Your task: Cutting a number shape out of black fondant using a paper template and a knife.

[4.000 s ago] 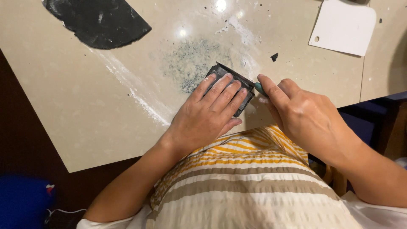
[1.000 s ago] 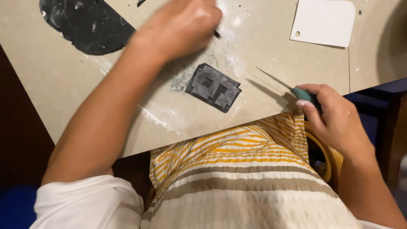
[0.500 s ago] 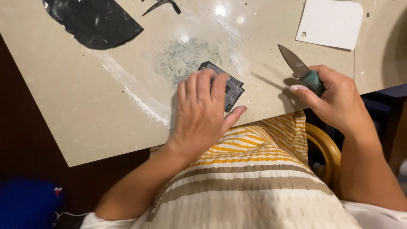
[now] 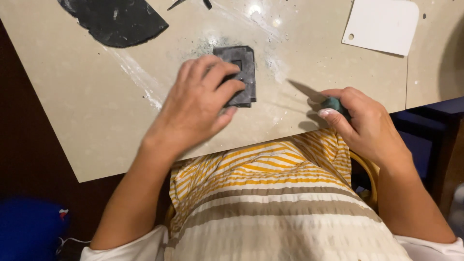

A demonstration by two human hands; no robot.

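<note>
The left hand (image 4: 200,104) lies flat, fingers spread, on a dark rectangular clay slab (image 4: 240,72) with a small cut-out window, pinning its near edge to the beige table (image 4: 87,106). The right hand (image 4: 365,125) is closed around a green-handled knife (image 4: 319,99), apparently blade-forward though blurred, held just right of the slab and clear of it. A larger sheet of dark clay (image 4: 118,19) lies at the far left, a white card (image 4: 382,24) at the far right.

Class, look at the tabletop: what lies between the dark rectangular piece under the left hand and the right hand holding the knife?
In the head view, only bare beige tabletop with faint white powder separates the dark rectangular piece from the right hand.
</note>
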